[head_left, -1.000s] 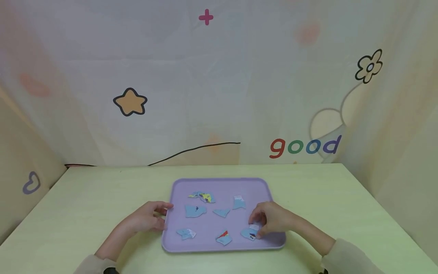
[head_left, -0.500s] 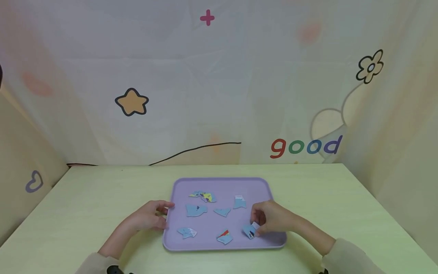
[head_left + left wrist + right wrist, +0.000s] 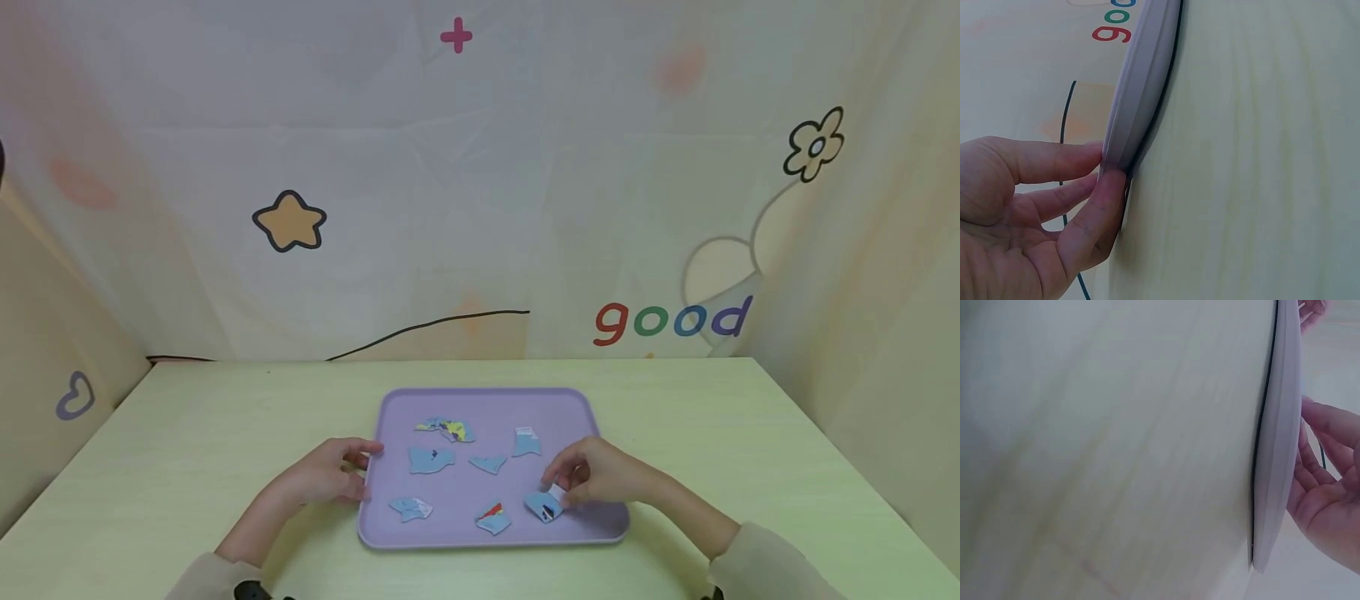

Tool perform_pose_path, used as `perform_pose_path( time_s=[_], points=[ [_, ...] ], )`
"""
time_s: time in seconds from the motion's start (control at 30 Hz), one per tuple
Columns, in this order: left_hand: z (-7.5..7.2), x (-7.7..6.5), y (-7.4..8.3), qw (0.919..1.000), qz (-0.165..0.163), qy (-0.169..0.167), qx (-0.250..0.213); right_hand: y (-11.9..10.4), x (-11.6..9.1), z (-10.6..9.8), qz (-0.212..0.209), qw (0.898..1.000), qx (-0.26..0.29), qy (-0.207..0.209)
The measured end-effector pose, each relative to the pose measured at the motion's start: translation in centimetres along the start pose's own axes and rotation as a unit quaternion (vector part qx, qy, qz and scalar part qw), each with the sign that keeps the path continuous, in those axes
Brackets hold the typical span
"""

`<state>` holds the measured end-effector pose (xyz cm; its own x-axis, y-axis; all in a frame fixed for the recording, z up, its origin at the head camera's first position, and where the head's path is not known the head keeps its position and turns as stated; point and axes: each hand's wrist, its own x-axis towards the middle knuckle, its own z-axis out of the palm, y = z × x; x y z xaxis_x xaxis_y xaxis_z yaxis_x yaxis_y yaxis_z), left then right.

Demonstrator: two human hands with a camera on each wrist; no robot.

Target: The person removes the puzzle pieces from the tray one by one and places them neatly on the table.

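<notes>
My right hand (image 3: 600, 475) is over the right front of the purple tray (image 3: 517, 404), thumb and fingers curled at the edges of a light blue puzzle piece (image 3: 542, 505) with a white end and a dark mark. They pinch the piece, and the hand partly covers it. The left hand (image 3: 330, 472) rests its fingertips along the tray's left rim. In the left wrist view those fingertips (image 3: 1110, 187) meet the outside of the rim. In the right wrist view the tray edge (image 3: 1277, 450) hides the piece from sight.
Other pieces lie on the tray: one with red (image 3: 492, 517), a wavy pale one (image 3: 410, 508), a plain blue one (image 3: 431, 460), a small one (image 3: 488, 463), a white-topped one (image 3: 527, 442) and yellow-patterned pieces (image 3: 446, 430) at the back. A printed curtain (image 3: 420, 208) hangs behind the table (image 3: 262, 425).
The right hand has turned the piece, tilted it and shifted it slightly left; its fingers have spread a little since half a second ago. The left hand stays at the tray rim.
</notes>
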<state>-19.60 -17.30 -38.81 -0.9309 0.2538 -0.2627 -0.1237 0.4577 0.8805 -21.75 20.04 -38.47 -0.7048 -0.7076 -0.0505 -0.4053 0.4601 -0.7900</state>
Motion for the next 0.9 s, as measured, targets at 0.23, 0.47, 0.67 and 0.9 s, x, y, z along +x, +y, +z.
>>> perform_pose_path(
  time_s=[0.23,0.47,0.67,0.9],
  points=[
    [-0.1,-0.1,-0.1,0.9999,0.010,-0.003,0.006,-0.2,-0.1,-0.1,0.028,1.000,0.005,-0.014],
    [0.0,0.0,-0.1,1.0000,0.007,-0.002,0.006,-0.1,-0.4,-0.5,0.039,0.999,-0.011,0.006],
    [0.0,0.0,-0.1,1.0000,0.008,-0.001,0.003,0.5,-0.9,-1.8,0.048,0.998,-0.010,0.038],
    [0.1,0.2,-0.2,1.0000,0.004,-0.001,0.006,1.5,-1.6,-3.7,0.059,0.994,-0.013,0.090]
  ],
)
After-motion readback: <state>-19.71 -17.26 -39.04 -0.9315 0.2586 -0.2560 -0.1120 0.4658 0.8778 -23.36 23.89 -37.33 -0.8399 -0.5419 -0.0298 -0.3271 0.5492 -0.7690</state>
